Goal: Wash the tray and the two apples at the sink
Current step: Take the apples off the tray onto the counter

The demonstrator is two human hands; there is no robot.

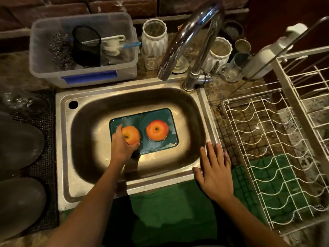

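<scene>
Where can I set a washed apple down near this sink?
Free: the white wire rack right of the sink. Crowded: the counter behind the faucet, full of jars and glasses, and the plastic tub at back left.

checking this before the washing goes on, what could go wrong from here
1. The left hand grips one wet orange-red apple only from its side; it might slip.
2. The other orange-red apple sits loose on the teal rectangular tray; tilting the tray could roll it into the steel sink.
</scene>
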